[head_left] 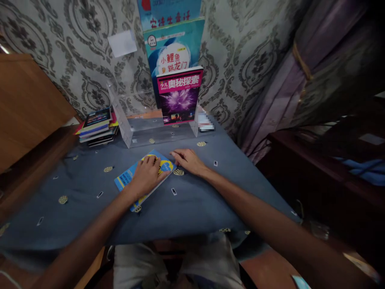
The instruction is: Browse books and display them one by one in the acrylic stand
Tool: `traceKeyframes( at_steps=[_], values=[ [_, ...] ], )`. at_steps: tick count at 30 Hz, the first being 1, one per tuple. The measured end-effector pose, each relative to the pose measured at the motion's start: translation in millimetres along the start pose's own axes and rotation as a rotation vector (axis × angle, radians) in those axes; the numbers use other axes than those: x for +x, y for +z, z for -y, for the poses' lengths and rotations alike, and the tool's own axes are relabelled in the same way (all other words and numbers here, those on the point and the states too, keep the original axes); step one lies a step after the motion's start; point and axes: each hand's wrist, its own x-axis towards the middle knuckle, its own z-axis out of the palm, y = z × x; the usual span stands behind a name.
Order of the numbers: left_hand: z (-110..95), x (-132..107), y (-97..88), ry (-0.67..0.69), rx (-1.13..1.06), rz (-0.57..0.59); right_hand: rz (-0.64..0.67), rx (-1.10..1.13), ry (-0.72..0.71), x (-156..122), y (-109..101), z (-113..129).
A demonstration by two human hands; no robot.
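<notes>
A blue and yellow book (124, 178) lies aslant on the cloth-covered table. My left hand (147, 174) rests on its cover with the fingers laid flat and the thumb near the edge. Beside the book's right corner is my right hand (189, 161), its fingers loosely bent and apart, holding nothing visible. Whether its fingertips touch the corner I cannot tell. Behind both hands stands a clear acrylic rack (153, 132). Upright at its right side are a magenta and purple book (179, 98), a teal book (174, 44) and a blue book (171, 12).
At the back left is a stack of books (98, 126) beside the rack. A blurred-out small item (205, 121) sits right of the rack. Patterned wallpaper (90, 48) with a white card (122, 43) rises behind. A wooden panel (33, 104) borders the left, a purple curtain (270, 92) the right.
</notes>
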Motion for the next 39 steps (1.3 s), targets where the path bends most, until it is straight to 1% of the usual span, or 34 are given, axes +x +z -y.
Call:
traceKeyframes(
  at_steps=[2, 5, 8, 11, 15, 19, 24, 28, 31, 33, 34, 37, 39],
  values=[
    [-13, -7, 1.2, 0.019, 0.028, -0.028, 0.004, -0.012, -0.008, 0, -2, 2],
    [-21, -11, 2.9, 0.021, 0.069, -0.042, 0.005, -0.03, -0.012, -1, -4, 4],
    [-25, -9, 0.7, 0.036, 0.095, -0.02, 0.01, -0.047, -0.012, -1, -6, 6],
    [-28, -6, -5.5, 0.038, 0.114, 0.027, 0.01, -0.061, 0.0, -1, -8, 8],
    [-30, -5, -13.8, 0.023, 0.096, 0.082, -0.018, -0.068, 0.009, -1, -10, 7],
    [-28, -3, -16.9, 0.007, 0.064, 0.082, -0.075, -0.043, -0.011, -1, -11, 7],
    [-25, -2, -18.8, 0.0, 0.007, 0.054, -0.143, 0.048, -0.027, -3, -13, 8],
    [-25, -1, -21.4, -0.008, 0.041, 0.089, -0.185, 0.129, -0.041, -3, -12, 10],
    [-27, -2, -20.0, 0.001, 0.048, 0.092, -0.182, 0.19, -0.049, -4, -11, 11],
    [-29, -3, -16.8, 0.001, 0.042, 0.078, -0.146, 0.231, -0.06, -5, -11, 12],
    [-30, -5, -14.9, -0.003, 0.04, 0.068, -0.104, 0.246, -0.065, -5, -10, 12],
    [-25, -9, -10.0, -0.004, 0.007, 0.032, 0.1, 0.227, -0.082, -6, -8, 12],
    [-14, -12, -8.4, 0.008, -0.048, 0.015, 0.198, 0.179, -0.083, -5, -7, 12]
  ],
)
